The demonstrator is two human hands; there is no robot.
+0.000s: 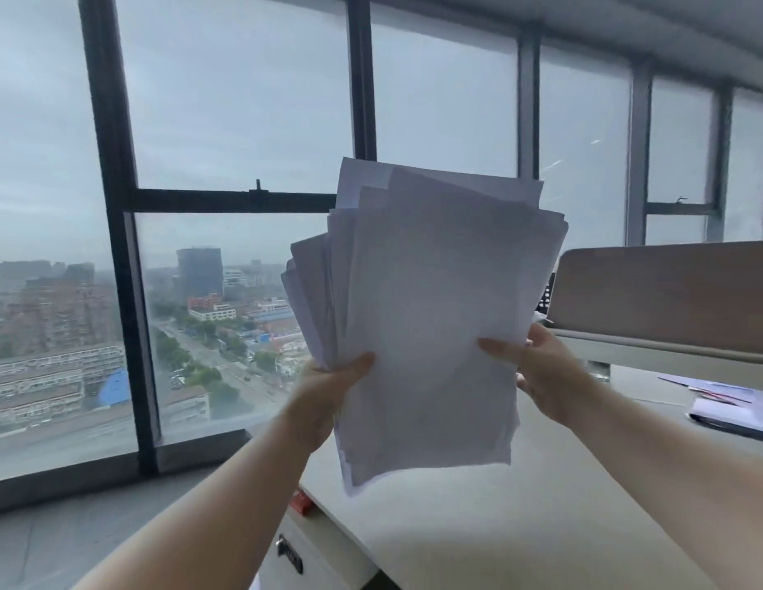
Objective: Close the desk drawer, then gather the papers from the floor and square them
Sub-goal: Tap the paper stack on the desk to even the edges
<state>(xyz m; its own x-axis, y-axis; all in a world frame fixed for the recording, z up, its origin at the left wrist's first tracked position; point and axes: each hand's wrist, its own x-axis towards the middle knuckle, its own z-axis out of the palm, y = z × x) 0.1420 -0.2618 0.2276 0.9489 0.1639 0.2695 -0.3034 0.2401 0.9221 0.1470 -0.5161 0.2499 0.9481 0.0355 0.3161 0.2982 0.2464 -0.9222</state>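
Note:
A loose stack of white papers (431, 308) is held upright in the air above the white desk (520, 504), its sheets fanned and uneven at the top and left edges. My left hand (328, 389) grips the stack's lower left edge, thumb on the front. At the lower right edge my right hand (537, 368) holds it, thumb on the front too. Below the desk's left corner the drawer front with its dark handle (289, 554) shows; whether the drawer is fully shut I cannot tell.
Tall windows with dark frames (116, 232) stand straight ahead over a city view. A wood-toned partition (669, 291) runs along the desk's right side. A folder with papers (733, 408) lies at the desk's far right. A small red object (301, 502) sits by the desk's left corner.

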